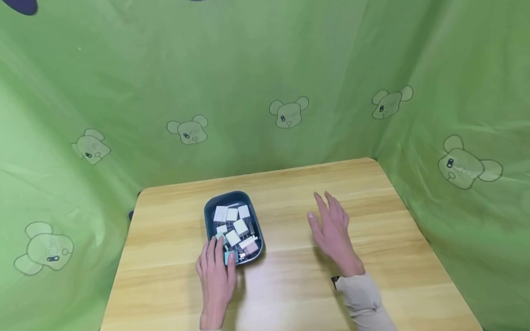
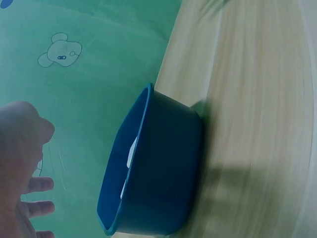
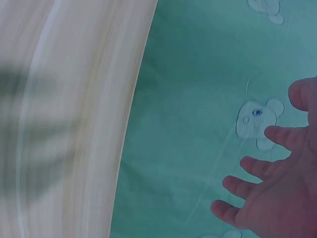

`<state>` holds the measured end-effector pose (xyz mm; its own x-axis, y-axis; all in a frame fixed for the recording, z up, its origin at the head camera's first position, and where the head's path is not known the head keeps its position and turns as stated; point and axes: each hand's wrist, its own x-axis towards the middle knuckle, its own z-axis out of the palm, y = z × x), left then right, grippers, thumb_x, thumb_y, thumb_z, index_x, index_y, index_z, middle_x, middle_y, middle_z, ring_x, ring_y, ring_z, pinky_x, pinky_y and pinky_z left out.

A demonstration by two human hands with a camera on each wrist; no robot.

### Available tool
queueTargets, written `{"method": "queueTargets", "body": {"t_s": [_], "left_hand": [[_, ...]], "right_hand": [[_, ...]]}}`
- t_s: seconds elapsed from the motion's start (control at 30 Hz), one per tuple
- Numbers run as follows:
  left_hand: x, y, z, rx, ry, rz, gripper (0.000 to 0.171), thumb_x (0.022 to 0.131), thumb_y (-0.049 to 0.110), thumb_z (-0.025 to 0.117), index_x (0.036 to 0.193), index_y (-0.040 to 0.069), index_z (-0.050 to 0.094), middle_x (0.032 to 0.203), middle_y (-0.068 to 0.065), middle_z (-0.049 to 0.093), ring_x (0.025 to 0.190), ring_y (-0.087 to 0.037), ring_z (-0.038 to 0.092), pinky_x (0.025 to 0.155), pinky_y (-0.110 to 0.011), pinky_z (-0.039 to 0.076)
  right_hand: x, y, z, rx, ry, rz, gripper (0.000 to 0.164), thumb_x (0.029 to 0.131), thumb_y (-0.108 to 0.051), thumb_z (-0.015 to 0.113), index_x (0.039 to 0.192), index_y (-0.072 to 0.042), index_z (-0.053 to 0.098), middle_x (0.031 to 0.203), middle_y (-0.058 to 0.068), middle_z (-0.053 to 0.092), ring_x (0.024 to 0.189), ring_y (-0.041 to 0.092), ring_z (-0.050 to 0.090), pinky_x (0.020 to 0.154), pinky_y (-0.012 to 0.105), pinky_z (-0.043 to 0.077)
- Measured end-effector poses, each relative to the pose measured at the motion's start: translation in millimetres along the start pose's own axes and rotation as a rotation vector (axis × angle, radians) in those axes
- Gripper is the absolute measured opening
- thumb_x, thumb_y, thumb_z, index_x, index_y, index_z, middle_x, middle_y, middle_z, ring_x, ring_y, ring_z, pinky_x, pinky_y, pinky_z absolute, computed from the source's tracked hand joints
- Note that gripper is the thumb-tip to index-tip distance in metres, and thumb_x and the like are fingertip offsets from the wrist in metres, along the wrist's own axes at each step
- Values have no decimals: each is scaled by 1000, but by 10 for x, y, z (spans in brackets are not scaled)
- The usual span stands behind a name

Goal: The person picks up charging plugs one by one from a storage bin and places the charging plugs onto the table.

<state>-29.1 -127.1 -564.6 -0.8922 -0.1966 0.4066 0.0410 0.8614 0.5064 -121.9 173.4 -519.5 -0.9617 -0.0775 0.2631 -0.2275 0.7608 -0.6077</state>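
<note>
A dark blue plastic bin (image 1: 227, 199) stands on the wooden table, filled with a loose mix of small plug-in chargers. Most are white chargers (image 1: 240, 227) with metal prongs; a pinkish charger (image 1: 250, 248) and a mint-green charger (image 1: 230, 258) lie toward the near end. My left hand (image 1: 215, 278) hovers over the bin's near left corner, fingers loosely extended; the left wrist view shows it apart from the bin wall (image 2: 166, 168). To the right of the bin, my right hand (image 1: 334, 232) hangs above the table with spread fingers, holding nothing.
The light wood table (image 1: 290, 294) has its far edge against a green curtain (image 1: 256, 69) printed with bear heads. The curtain also hangs along the left and right sides. A grey sleeve (image 1: 362, 296) covers the right forearm.
</note>
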Motion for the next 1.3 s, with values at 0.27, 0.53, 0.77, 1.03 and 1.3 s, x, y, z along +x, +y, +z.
{"method": "queueTargets", "body": {"t_s": [0.27, 0.53, 0.77, 1.03, 1.3], "left_hand": [[-9, -14, -5, 3, 5, 4, 51, 99, 23, 61, 146, 6, 50, 149, -23, 51, 139, -43, 43, 110, -61, 33], [-12, -81, 10, -9, -10, -39, 51, 98, 22, 62, 145, 5, 51, 149, -23, 51, 138, -44, 43, 109, -62, 33], [38, -167, 16, 7, -36, -95, 51, 99, 23, 62, 145, 5, 50, 150, -23, 50, 136, -43, 45, 106, -61, 40], [83, -247, 46, 4, -40, -105, 49, 99, 18, 63, 144, 4, 51, 148, -24, 51, 131, -44, 50, 98, -62, 47], [53, -328, 90, -50, -125, -240, 60, 94, 11, 68, 148, 0, 45, 151, -32, 43, 133, -50, 49, 107, -64, 45]], "right_hand": [[60, -216, 274, 27, -77, -27, 60, 106, -35, 45, 160, -17, 28, 166, 24, 20, 152, 45, 20, 117, 70, 17], [37, -364, 435, 44, -155, -40, 61, 106, -38, 45, 161, -19, 27, 167, 22, 21, 152, 45, 23, 119, 69, 19], [15, -377, 608, 31, -209, -16, 61, 106, -39, 45, 162, -21, 25, 169, 19, 20, 153, 43, 25, 120, 69, 23], [-26, -431, 834, 52, -276, -9, 60, 106, -33, 48, 161, -19, 28, 166, 21, 26, 152, 42, 28, 117, 66, 30], [-43, -457, 908, 56, -302, 5, 61, 105, -33, 50, 160, -18, 29, 166, 19, 27, 153, 40, 28, 117, 65, 31]]}}
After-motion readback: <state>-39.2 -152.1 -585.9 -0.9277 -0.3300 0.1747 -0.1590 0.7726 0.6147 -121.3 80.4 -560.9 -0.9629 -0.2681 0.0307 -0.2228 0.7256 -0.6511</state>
